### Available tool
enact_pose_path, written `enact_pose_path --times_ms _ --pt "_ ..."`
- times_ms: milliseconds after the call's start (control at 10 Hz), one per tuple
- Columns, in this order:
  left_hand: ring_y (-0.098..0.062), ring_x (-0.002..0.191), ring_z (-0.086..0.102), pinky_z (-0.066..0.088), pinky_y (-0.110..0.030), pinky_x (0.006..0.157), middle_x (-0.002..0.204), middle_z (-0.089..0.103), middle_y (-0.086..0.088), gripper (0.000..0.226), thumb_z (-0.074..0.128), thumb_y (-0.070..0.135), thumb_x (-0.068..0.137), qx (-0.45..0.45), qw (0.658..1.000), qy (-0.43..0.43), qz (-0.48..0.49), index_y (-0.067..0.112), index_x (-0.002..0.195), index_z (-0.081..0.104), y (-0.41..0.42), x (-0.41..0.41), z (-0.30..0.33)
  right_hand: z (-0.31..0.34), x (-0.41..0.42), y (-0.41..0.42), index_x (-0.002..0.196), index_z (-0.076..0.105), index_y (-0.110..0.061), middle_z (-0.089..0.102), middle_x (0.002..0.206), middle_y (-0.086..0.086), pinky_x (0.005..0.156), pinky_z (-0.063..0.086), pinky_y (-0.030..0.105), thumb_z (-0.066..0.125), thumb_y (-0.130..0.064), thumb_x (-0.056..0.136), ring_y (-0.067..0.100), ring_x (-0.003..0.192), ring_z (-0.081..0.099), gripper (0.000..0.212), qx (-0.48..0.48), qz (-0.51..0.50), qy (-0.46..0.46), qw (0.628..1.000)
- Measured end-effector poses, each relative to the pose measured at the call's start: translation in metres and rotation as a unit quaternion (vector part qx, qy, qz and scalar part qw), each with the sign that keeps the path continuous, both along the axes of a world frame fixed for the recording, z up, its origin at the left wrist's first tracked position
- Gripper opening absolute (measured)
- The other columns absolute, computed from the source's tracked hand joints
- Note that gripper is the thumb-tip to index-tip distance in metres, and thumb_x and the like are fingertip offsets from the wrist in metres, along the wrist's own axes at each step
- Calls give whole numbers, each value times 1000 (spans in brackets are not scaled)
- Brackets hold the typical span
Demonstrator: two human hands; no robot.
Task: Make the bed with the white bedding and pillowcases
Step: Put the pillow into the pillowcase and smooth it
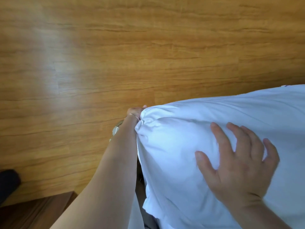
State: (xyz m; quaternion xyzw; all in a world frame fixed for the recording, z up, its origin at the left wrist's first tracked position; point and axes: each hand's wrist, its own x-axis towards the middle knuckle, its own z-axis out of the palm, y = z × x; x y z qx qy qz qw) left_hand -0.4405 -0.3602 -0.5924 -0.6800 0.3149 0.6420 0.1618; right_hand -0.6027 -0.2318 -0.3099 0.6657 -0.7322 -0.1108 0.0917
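Pillow [206, 146], in a white pillowcase, fills the lower right of the view and is held above a light wood-grain floor [115, 55]. Fabric is gathered into tight folds at the near-left corner of the pillow.

Left hand [135, 111]: positioned at that gathered corner, at the end of an outstretched forearm. Fingers are curled into the bunched fabric and grip it; most of the hand is hidden behind the cloth. A thin bracelet [132, 115] circles the wrist.

Right hand [239, 161]: placed flat on the upper face of the pillow, to the right of the gathered corner. Fingers are spread and extended, pressing into the fabric, which dimples around the thumb and fingertips. No fabric is pinched by this hand.

Darker wooden furniture [38, 210] occupies the lower left corner. A dark object [8, 182], blurred, lies at the left edge on the floor.
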Motion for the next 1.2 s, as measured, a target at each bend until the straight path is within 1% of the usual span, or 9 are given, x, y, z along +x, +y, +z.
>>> enact_pose_path --times_ms 100,200,400,500,600,700,800,1000,1200 --pt "-32 72 53 42 -22 60 99 64 -25 35 52 26 97 -41 999 -9 26 -6 86 60 13 -8 -17 -1 0 -1 132 56 -22 60 127 15 104 29 57 40 -59 92 39 117 56 58 8 -7 2 1000" --pt "-25 67 47 37 -21 57 71 58 -5 23 60 30 88 -111 991 -76 6 13 72 60 18 -12 -19 -1 0 -1 133 56 -22 60 127 15 104 29 56 39 -60 92 38 118 55 58 9 -11 3 1000" --pt "-20 63 61 53 -29 64 69 62 8 50 44 69 66 -184 967 -147 -99 28 91 57 32 -3 -115 -4 0 -1 132 59 -22 61 126 15 103 31 56 40 -61 92 39 117 56 59 1 -8 1 1000" --pt "-18 57 60 55 -32 66 67 65 8 41 45 62 59 -190 964 -155 -104 30 81 56 30 -6 -161 -9 -1 2 131 60 -22 61 125 15 103 30 56 40 -61 91 39 117 56 59 -11 -2 0 1000" --pt "-25 68 62 49 -27 64 79 67 -1 18 55 31 71 -156 975 -115 -104 19 82 61 7 0 -110 -14 -4 2 130 60 -21 61 124 15 103 31 55 41 -60 91 38 117 57 58 -27 5 4 1000" --pt "-30 64 46 36 -26 62 72 54 -9 12 53 15 88 -207 977 -28 -35 10 78 58 -18 -6 17 -15 -2 3 130 60 -22 61 124 14 104 31 54 42 -60 91 37 117 56 58 -29 2 6 1000" --pt "-13 67 52 40 -24 68 71 59 3 22 51 13 95 -273 952 71 121 20 76 60 -40 -14 95 -14 -2 5 131 59 -23 60 126 14 105 32 54 40 -62 91 36 119 54 59 -20 -10 0 1000" --pt "-5 75 53 42 -25 74 83 60 11 21 44 16 97 -473 846 247 -13 16 98 65 17 -58 263 -1 -3 5 119 65 -17 64 121 7 104 32 50 43 -38 96 31 115 58 38 -96 3 -89 991" --pt "-28 78 54 38 -38 75 79 65 -4 51 18 38 98 -591 784 108 -154 11 93 61 87 -76 281 21 -16 25 88 73 -5 73 98 7 105 38 39 38 -1 79 25 98 68 36 -210 -17 -386 898"
